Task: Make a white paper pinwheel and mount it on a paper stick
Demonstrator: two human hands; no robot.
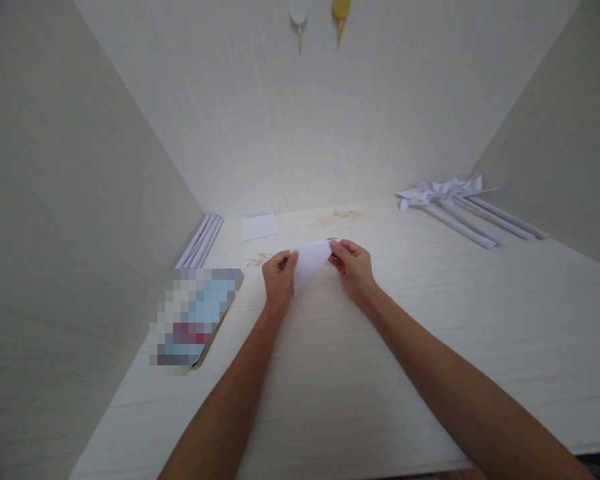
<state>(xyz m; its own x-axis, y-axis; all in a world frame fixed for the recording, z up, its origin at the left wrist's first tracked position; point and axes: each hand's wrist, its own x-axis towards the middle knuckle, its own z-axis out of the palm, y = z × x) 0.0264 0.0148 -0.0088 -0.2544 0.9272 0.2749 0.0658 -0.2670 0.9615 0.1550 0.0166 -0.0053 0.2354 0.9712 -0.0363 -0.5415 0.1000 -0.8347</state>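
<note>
Against the left wall, far back: a bundle of white paper rolls [200,241] lying on the counter [430,320], pointing away toward the corner. Just in front of them, a flat blurred packet [196,317] in blue, white and red, lying on the counter near the left edge. Further back and slightly right, a small white paper square [260,227] lying flat, apart from everything else, with faint brownish stains on the counter surface nearby.

At the middle, left hand [279,275] raised just above the counter, fingers [290,259] pinched together on the left edge of a folded white sheet of paper [310,261]. Sheet held between both hands, off the counter or barely touching it; hard to tell which. Lower corner of the sheet pointing down toward the left wrist. Right hand [353,267] close beside, fingers [336,248] clamped on the upper right edge of the same sheet, thumb on top.

Far right, well apart from the hands: several white paper pinwheels [440,191] with long rolled paper sticks, laid side by side on the counter near the right wall.

High on the back wall, a white hook [299,15] and a yellow hook [341,12] next to each other.
</note>
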